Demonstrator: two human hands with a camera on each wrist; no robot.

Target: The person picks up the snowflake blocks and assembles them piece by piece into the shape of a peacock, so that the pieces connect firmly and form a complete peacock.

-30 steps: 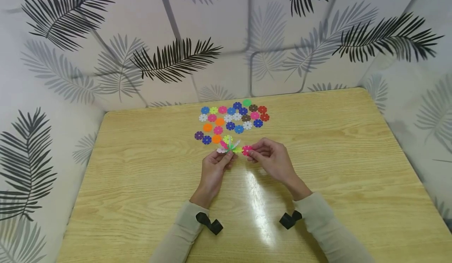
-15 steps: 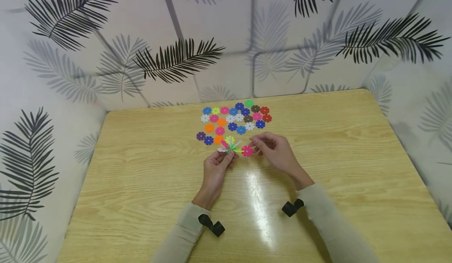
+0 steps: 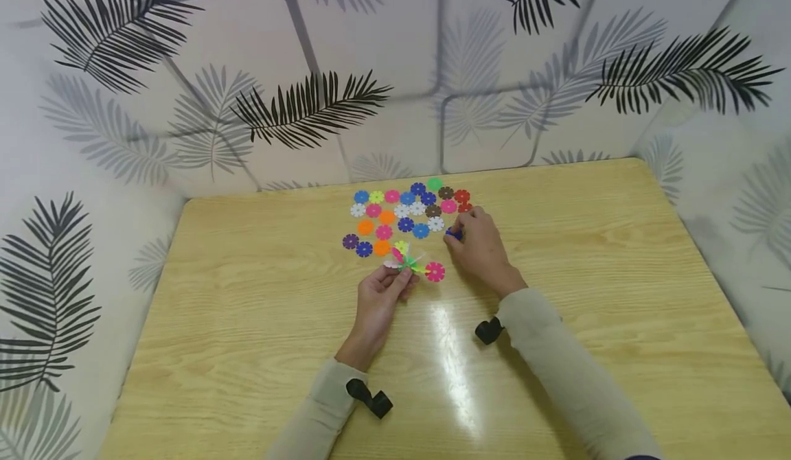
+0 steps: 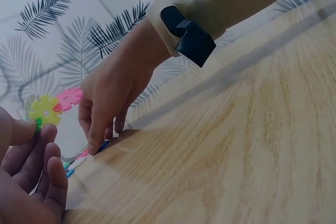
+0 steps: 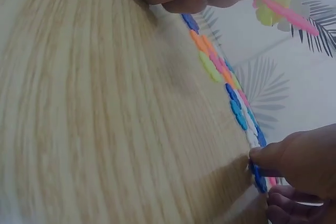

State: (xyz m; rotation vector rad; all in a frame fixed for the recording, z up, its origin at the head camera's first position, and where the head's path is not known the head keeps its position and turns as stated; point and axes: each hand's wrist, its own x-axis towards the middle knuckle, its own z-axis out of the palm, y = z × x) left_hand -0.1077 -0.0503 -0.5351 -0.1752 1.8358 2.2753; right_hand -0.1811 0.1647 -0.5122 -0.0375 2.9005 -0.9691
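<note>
My left hand (image 3: 378, 294) pinches the green centre piece (image 3: 408, 263), seemingly leaving the joined discs (image 3: 436, 268) free. At right, my right hand's (image 3: 484, 246) curled fingers pinch a dark blue disc (image 3: 455, 234).

Colourful notched discs (image 3: 405, 224) lie on a wood-grain table (image 3: 247, 323).

Place: indoors, homelike or playroom-like, exact kind unclear
Back wall (image 3: 395, 117): covered in a pale, decorative print of black and grey palm fronds
Side walls (image 3: 31, 151): dressed in similar fronds, closing in at left and right
Table (image 3: 247, 350): wood-grained, round-cornered, set close against the back wall, catching a bright streak (image 3: 454, 377) of light
Discs (image 3: 402, 225): many-coloured, notched like flowers, toy-like, spread towards the far edge
</note>
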